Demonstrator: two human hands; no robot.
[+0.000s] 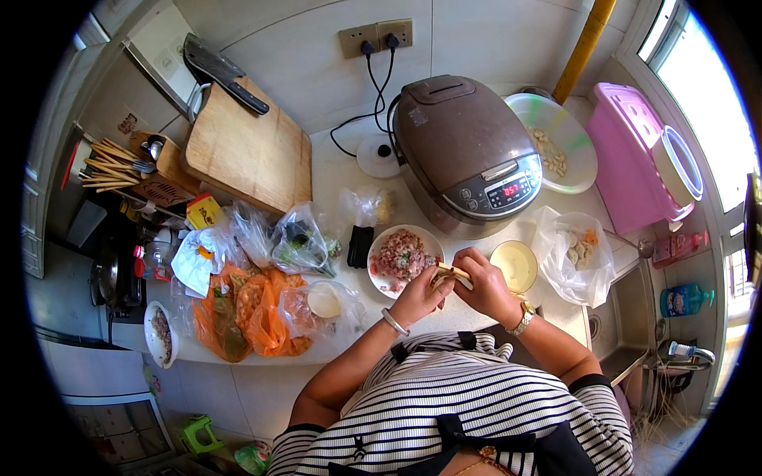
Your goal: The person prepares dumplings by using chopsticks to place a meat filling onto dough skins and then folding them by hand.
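My left hand (421, 293) and my right hand (485, 285) meet above the counter, just right of a white plate (381, 287) of minced meat (403, 254). Wooden chopsticks (453, 271) are in my right hand's fingers, their tips pointing towards the meat. My left hand's fingers are curled around something small that they mostly hide; I cannot tell what it is. A bowl of pale yellowish liquid (513, 266) stands close to my right hand. Further right, a clear plastic bag (550, 273) holds several pale, folded pieces that look like dumplings (576, 253).
A brown rice cooker (464, 137) stands behind the plate, a basin (586, 156) and pink storage box (622, 160) beyond it. Orange plastic bags (268, 315) lie left. A cutting board (256, 146) leans at the back left, a cleaver (220, 71) above it. The sink (625, 309) is right.
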